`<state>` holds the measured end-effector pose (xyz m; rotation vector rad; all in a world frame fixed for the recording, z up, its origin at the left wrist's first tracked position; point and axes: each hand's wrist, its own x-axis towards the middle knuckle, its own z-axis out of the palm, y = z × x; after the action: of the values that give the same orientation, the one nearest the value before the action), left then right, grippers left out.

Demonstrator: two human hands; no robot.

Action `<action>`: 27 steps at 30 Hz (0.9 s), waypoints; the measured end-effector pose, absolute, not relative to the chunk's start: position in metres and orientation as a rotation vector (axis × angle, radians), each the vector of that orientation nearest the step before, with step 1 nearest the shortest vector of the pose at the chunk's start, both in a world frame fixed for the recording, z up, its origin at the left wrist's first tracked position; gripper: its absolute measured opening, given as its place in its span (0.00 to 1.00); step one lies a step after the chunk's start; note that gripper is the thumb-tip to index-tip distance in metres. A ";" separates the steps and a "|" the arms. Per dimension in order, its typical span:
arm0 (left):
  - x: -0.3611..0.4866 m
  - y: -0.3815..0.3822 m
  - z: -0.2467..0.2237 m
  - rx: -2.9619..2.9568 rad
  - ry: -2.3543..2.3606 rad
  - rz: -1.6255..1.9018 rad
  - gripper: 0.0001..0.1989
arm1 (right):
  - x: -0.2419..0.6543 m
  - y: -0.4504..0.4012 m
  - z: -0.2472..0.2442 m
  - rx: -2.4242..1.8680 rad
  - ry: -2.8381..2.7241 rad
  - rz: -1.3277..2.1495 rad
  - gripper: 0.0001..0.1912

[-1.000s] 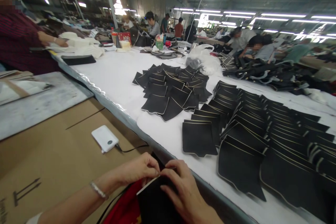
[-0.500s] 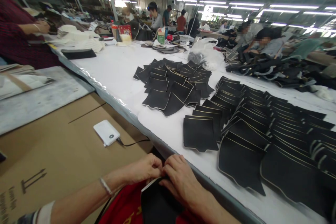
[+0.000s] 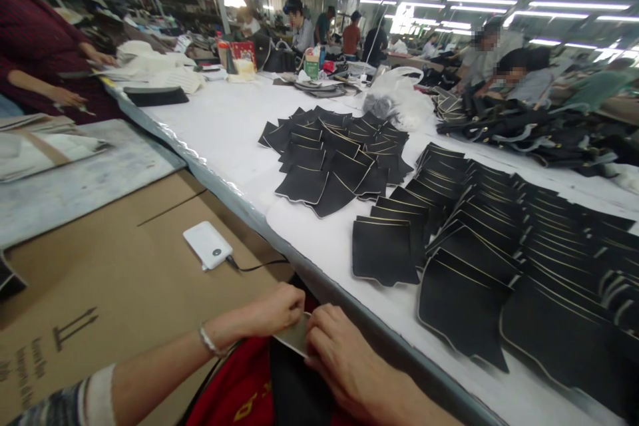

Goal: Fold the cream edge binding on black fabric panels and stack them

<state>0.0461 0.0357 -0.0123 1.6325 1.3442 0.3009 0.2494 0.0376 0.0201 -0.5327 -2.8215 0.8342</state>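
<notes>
A black leather panel lies over the red cloth at my lap. Its upper edge is turned so that a strip of beige underside shows between my hands. My left hand is closed at the left end of that edge, fingers curled in. From the right, my right hand grips the same edge with bent fingers; its thumb is mostly hidden. Beside my hands, on the white-topped table, overlapping black panels with pale edges lie in rows, and a looser heap sits farther back.
Left of me is a cardboard surface bearing a white power bank with a black cable. The table edge runs close by my hands. A plastic bag stands farther back. A person in a dark red top is at far left.
My left hand has shifted slightly up and left, and the panel's edge has turned to show more beige underside. The far-left person's hands have moved apart and lower.
</notes>
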 end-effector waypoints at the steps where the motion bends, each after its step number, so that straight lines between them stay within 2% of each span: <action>1: 0.046 0.036 -0.014 1.646 1.362 0.303 0.04 | 0.250 0.036 0.025 -0.496 -2.813 0.878 0.03; 5: 0.044 0.038 -0.014 1.649 1.305 0.321 0.10 | 0.254 0.038 0.027 -0.555 -2.676 1.012 0.04; 10: 0.031 0.020 0.001 1.579 1.230 0.399 0.22 | 0.257 0.045 -0.003 -0.786 -2.521 1.153 0.05; 13: 0.022 0.000 0.004 1.489 1.285 0.402 0.18 | 0.255 0.045 -0.010 -0.851 -2.503 1.184 0.05; 17: 0.021 -0.012 0.002 1.401 1.337 0.474 0.14 | 0.247 0.050 0.008 -0.892 -2.495 1.185 0.05; 22: 0.022 -0.007 0.009 1.296 1.286 0.481 0.18 | 0.245 0.051 0.026 -0.975 -2.526 1.190 0.05; 27: 0.027 -0.008 0.016 1.339 1.272 0.444 0.15 | 0.250 0.040 0.014 -1.045 -2.539 1.247 0.04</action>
<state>0.0267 -0.0084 0.0157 1.3387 1.2722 0.4439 0.2504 0.0396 0.0140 -1.0452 -2.5393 1.2469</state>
